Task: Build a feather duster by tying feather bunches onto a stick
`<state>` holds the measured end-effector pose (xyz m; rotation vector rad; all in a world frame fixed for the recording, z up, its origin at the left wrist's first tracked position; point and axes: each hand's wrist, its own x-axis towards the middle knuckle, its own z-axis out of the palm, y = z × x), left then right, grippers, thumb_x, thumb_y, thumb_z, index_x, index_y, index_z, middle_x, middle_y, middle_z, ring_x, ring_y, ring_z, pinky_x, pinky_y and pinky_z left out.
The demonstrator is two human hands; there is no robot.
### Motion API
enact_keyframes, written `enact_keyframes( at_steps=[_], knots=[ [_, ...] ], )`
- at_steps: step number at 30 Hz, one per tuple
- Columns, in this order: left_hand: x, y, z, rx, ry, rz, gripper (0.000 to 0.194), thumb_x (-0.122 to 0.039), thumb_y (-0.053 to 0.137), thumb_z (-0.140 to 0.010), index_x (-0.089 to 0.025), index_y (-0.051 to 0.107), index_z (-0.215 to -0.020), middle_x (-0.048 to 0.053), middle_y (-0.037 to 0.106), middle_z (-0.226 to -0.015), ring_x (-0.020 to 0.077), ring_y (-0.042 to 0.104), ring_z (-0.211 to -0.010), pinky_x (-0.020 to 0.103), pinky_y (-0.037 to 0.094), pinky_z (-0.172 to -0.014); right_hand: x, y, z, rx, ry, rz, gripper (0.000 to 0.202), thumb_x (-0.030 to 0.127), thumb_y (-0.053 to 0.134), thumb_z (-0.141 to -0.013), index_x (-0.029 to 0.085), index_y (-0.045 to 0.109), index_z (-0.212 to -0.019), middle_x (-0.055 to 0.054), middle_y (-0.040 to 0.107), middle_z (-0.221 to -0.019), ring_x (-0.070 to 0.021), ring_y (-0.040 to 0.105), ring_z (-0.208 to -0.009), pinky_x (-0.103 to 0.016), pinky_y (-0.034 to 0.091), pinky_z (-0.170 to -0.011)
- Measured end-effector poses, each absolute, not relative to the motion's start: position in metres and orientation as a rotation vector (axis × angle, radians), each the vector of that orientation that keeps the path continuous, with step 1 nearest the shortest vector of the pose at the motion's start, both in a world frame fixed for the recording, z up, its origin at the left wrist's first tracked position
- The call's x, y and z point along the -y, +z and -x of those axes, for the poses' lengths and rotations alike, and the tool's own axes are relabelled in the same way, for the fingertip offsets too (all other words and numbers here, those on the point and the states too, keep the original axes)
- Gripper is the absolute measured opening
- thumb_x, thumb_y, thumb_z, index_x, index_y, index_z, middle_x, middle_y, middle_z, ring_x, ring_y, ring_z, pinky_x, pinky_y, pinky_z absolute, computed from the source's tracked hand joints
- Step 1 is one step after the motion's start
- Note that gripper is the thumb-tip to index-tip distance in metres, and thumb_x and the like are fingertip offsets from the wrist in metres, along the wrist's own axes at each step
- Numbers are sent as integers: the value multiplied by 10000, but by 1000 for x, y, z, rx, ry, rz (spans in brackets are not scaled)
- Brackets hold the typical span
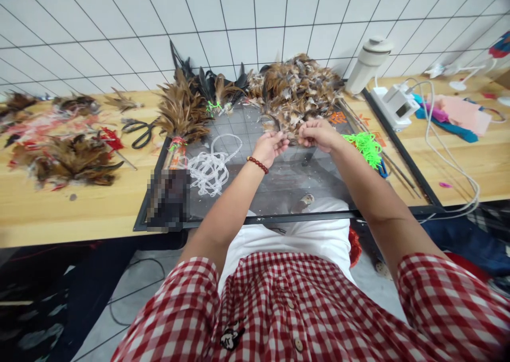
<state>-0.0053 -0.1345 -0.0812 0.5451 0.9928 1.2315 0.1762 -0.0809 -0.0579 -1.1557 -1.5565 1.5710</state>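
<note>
My left hand [271, 145], with a dark red bead bracelet [257, 165] at its wrist, is held over the dark glass panel [263, 192]. Its thumb and fingers are pinched together; what is between them is too small to make out. Close beside it, my right hand [319, 134] is curled with the fingertips closed, and its contents are hidden. Just beyond both hands lies a large heap of brown feathers [298, 93]. A tangle of white cord [209, 170] lies left of my left hand. Bright green strands [366, 149] lie by my right forearm.
Tied feather bundles [181, 107] stand at the panel's back left. Scissors [143, 133] and more feathers [75, 157] lie on the wooden table [99, 213]. A white bottle [368, 64], a power strip [394, 107] and a trailing cable [452, 165] are at the right.
</note>
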Motion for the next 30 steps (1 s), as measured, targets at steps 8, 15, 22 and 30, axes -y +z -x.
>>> enact_keyframes(
  at_steps=[8,15,22,30],
  knots=[
    [137,-80,6,-915,1121,-618,202,-129,754,-856,-149,565,-788,58,774,-899,136,741,-864,338,540,-956,75,-62,-179,1523,1720,1127,277,274,873,-591,172,616,-602,-21,658,-549,-75,487,-407,-198,396,-393],
    [138,-79,1,-938,1197,-496,160,-98,707,-893,-133,612,-769,18,706,-693,89,694,-667,262,563,-852,80,-63,-173,1322,1720,1021,338,438,884,-708,183,695,-826,-9,713,-729,-89,606,-571,-199,507,-509],
    [137,-80,2,-940,1190,-448,104,-126,730,-885,-143,643,-830,25,725,-716,114,736,-762,268,570,-897,84,-77,-160,1525,1548,991,425,481,948,-619,174,696,-771,1,671,-650,-80,520,-541,-212,416,-487],
    [134,-83,2,-988,1162,-432,106,-165,735,-890,-152,631,-883,31,752,-759,134,765,-812,258,572,-871,80,-76,-165,1820,1240,846,449,590,829,-708,182,643,-719,-1,630,-650,-122,542,-618,-259,425,-581]
  ],
)
